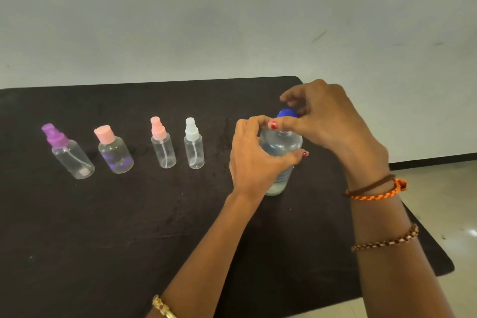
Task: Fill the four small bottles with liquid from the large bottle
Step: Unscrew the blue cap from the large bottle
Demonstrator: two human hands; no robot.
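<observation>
A large clear bottle (281, 147) with liquid stands upright on the dark table (129, 227), right of centre. My left hand (255, 160) grips its body from the left. My right hand (327, 116) pinches the blue cap (287, 113) on top of it. To the left stands a row of small clear bottles: one with a purple spray top (69, 153), one with a pink flat cap (114, 151), one with a pink spray top (162, 144), one with a white spray top (194, 144). All look capped and empty.
The table's far edge (180, 81) meets a pale wall. Its right edge (423, 224) drops to a light tiled floor (444, 201). Bracelets circle both wrists.
</observation>
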